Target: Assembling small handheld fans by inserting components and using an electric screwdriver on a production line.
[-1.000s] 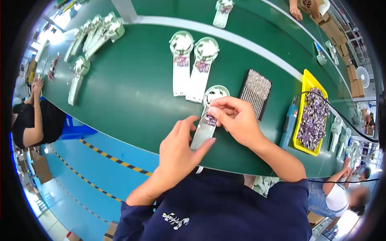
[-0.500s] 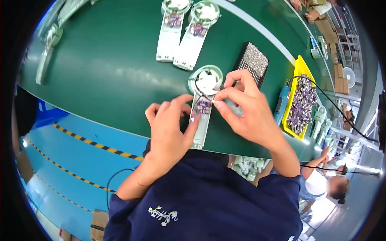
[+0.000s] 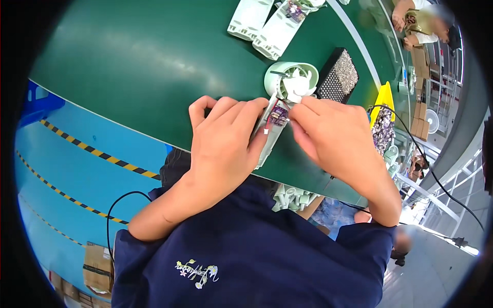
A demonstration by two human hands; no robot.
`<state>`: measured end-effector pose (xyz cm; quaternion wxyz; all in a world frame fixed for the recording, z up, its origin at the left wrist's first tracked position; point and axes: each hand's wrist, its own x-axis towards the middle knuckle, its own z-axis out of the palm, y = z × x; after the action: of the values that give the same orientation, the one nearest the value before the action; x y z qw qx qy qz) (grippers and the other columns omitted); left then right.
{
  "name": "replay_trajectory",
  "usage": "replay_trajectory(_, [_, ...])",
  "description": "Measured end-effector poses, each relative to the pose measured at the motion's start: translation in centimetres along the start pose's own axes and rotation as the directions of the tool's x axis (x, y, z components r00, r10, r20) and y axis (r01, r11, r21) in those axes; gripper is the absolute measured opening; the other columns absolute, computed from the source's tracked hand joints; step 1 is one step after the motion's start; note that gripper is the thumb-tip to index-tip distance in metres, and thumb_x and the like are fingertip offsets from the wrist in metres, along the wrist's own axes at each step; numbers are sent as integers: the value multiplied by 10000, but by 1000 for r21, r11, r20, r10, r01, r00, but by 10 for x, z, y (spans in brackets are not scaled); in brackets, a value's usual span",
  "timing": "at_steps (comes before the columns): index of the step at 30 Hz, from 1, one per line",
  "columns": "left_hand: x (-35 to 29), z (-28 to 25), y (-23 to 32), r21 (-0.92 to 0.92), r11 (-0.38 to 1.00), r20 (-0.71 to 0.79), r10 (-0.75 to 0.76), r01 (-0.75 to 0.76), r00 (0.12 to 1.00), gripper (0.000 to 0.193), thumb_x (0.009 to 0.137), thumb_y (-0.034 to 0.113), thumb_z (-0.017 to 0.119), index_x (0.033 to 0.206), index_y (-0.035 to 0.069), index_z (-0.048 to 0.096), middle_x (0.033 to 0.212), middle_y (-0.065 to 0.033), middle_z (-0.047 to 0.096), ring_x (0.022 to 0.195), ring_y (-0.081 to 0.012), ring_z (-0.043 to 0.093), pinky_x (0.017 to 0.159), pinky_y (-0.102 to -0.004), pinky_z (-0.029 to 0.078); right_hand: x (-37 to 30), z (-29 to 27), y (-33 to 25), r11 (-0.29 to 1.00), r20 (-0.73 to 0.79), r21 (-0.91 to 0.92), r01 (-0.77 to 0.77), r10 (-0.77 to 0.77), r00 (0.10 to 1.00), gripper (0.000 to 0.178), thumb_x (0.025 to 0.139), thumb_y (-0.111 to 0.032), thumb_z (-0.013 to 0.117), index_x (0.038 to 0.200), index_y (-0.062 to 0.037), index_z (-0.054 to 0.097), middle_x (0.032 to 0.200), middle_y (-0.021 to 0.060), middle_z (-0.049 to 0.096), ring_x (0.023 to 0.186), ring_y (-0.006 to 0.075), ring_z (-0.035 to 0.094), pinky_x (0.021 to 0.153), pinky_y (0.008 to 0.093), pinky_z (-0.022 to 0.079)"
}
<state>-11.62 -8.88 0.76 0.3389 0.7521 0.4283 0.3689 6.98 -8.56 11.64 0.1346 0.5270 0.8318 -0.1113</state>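
An opened pale-green handheld fan (image 3: 273, 68) lies tilted at the table's near edge, its white blades (image 3: 298, 84) facing up. In its handle sits a purple circuit board (image 3: 279, 115) with thin red and dark wires. A small white connector (image 3: 266, 131) shows by my left thumb. My left hand (image 3: 221, 143) grips the handle from the left, thumb on the near side and fingers bent over its edge. From the right, my right hand (image 3: 341, 138) is closed in a pinch at the board's upper corner, just below the blades. Whatever lies between those fingertips is hidden.
Two similar opened fans (image 3: 281, 33) lie farther back. On the right are a black perforated tray (image 3: 331, 84) of small metal parts and a yellow bin (image 3: 380, 97) of circuit boards. More pale-green shells (image 3: 292, 197) sit below the table edge. Across the table, a person (image 3: 418, 23) is seated.
My right hand has turned palm-down and closed in over the board's upper corner, where a wire end was pinched before. The fan is tilted more, and the whole view has shifted.
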Motion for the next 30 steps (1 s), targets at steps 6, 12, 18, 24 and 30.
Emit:
replay_trajectory(6, [-3, 2, -2, 6, 1000, -9, -8, 8, 1000, 290, 830, 70, 787, 1103, 105, 694, 913, 32, 713, 825, -169, 625, 902, -388, 339, 3, -4, -6, 1000, 24, -1, -20, 20, 1000, 107, 857, -121, 720, 929, -91, 647, 806, 43, 612, 767, 249, 674, 599, 396, 508])
replay_trajectory(12, [-4, 3, -1, -5, 1000, -17, -6, 6, 1000, 341, 809, 64, 784, 1132, 109, 685, 911, 32, 695, 839, -175, 611, 907, -398, 338, 7, -7, -10, 1000, 39, -21, -1, 1, 999, 115, 841, -120, 725, 909, -73, 644, 787, 52, 608, 763, 257, 669, 599, 406, 505])
replay_trajectory(18, [-3, 5, -1, -14, 1000, -34, 4, -4, 999, 336, 811, 68, 781, 1131, 107, 686, 905, 28, 689, 855, -177, 613, 924, -408, 339, 16, -12, -14, 994, 108, -97, 42, -31, 994, 125, 836, -118, 721, 868, -50, 620, 780, 65, 608, 761, 272, 666, 608, 415, 511])
replay_trajectory(24, [-4, 8, -2, -13, 1000, -37, -7, 6, 999, 311, 817, 81, 780, 1113, 90, 687, 914, 17, 697, 850, -180, 617, 917, -408, 348, 15, -11, -9, 995, 123, -92, 41, -30, 992, 118, 836, -108, 712, 867, -41, 620, 777, 76, 612, 751, 292, 665, 619, 429, 512])
replay_trajectory(30, [-5, 7, -3, -20, 1000, -41, 4, -5, 999, 298, 811, 87, 780, 1095, 87, 688, 914, 13, 702, 843, -180, 619, 904, -407, 354, 17, -15, -13, 994, 133, -96, 46, -33, 991, 105, 831, -107, 717, 862, -47, 636, 773, 77, 619, 742, 292, 666, 618, 427, 510])
